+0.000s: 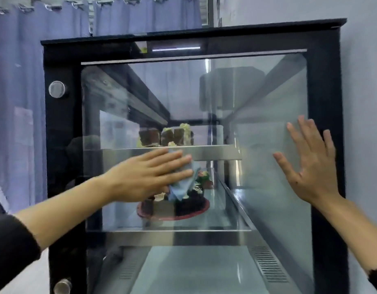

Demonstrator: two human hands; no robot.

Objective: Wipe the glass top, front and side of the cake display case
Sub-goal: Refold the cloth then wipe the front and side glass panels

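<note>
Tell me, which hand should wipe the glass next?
Left. The left hand presses the blue cloth flat against the glass, while the right hand is bare and holds no cloth.

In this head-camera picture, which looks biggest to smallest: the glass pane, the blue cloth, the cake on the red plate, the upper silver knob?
1. glass pane
2. cake on the red plate
3. blue cloth, partly hidden under the left hand
4. upper silver knob

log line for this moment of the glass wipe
phase: wipe glass panel | left hand: flat, presses blue cloth mid-pane | right hand: fingers spread, flat on pane, right side
</note>
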